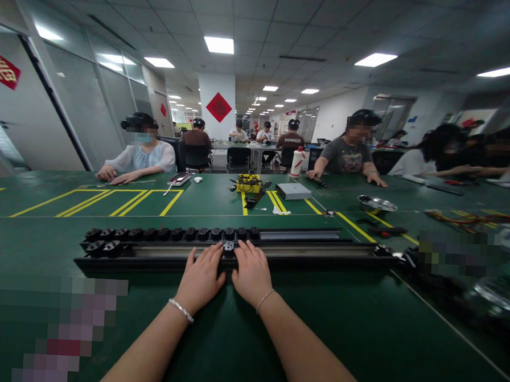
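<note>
A long black rail housing point(311, 263) lies left to right on the green table before me. At its middle, my left hand point(201, 276) and my right hand point(253, 273) grip a small black socket module point(228, 247) from either side. Their fingers reach over it, with the thumbs at the near wall. Two more modules point(112, 248) sit at the left end of this housing. Behind it runs a second rail point(299, 234), with a row of similar black modules point(176, 233) along its left part. The module's underside is hidden by my hands.
Farther back are a yellow box with dark cables point(248, 182), a grey box point(293, 191) and a metal bowl point(377, 203). A white bottle point(298, 162) stands at the far edge. Co-workers sit across the table, one at left point(142, 151), another at right point(351, 156).
</note>
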Demonstrator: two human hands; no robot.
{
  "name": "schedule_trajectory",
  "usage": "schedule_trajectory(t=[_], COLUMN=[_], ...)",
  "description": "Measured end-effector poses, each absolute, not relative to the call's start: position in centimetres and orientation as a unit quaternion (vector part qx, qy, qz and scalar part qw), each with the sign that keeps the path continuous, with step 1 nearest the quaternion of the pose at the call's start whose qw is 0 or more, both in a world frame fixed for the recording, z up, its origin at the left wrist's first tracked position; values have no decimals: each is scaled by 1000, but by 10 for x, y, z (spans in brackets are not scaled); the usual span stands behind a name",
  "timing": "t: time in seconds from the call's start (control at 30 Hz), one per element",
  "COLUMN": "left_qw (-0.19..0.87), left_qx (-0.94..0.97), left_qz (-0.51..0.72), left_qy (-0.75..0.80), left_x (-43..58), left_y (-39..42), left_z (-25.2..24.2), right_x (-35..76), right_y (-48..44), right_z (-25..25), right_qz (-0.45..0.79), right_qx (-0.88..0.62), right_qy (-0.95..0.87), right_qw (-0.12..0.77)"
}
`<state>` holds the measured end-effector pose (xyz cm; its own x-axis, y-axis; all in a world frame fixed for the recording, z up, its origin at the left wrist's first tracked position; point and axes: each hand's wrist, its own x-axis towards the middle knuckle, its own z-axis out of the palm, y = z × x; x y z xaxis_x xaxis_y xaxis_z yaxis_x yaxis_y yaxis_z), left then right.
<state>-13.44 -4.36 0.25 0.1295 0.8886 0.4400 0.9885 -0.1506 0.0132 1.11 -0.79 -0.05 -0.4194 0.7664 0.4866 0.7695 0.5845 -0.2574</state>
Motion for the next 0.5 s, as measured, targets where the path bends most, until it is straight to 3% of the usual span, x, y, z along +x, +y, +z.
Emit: schedule_trajectory(t=[0.5], left_qw=[126], left_qx=[-732], left_qz=[-173], left_qy=[-647], left_x=[-132], left_y=[-45], left_z=[6], right_x=[11], right_y=[-8], right_z=[-1], right_qz=[1], right_qx=[-458], right_qy=[-842], right_qw=[287])
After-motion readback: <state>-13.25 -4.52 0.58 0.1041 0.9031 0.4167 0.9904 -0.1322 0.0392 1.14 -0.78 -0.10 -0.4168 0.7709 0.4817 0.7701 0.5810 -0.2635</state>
